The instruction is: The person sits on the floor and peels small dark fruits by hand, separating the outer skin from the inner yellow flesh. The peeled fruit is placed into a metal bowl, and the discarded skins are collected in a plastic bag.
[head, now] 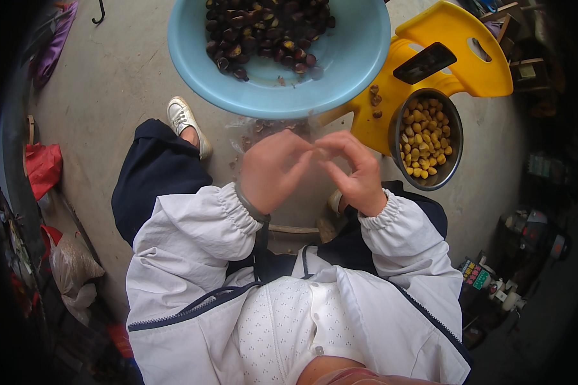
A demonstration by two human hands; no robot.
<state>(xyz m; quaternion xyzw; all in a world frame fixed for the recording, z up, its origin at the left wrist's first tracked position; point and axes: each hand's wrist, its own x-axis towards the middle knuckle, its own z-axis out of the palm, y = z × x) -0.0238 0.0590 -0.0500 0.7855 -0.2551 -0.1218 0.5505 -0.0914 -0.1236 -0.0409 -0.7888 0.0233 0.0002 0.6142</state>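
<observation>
My left hand (274, 169) and my right hand (354, 168) meet in front of me over the floor. A small pale brown chestnut (321, 154) sits between their fingertips, partly hidden and blurred. Both thumbs and forefingers pinch at it. Beyond my hands is a light blue plastic basin (192, 72) with many dark brown chestnuts (265, 36) in it, some split to show yellow. To the right, a metal bowl (455, 154) holds peeled yellow chestnuts (423, 137). Brown shell pieces (282, 129) lie on clear plastic below the basin's near rim, partly covered by my left hand.
The metal bowl rests on a yellow plastic chair (477, 72), beside a black smartphone (425, 62) and several brown chestnuts (376, 100). A red bag (44, 168) and a filled plastic sack (74, 269) stand at the left. Machinery (530, 231) is at the right.
</observation>
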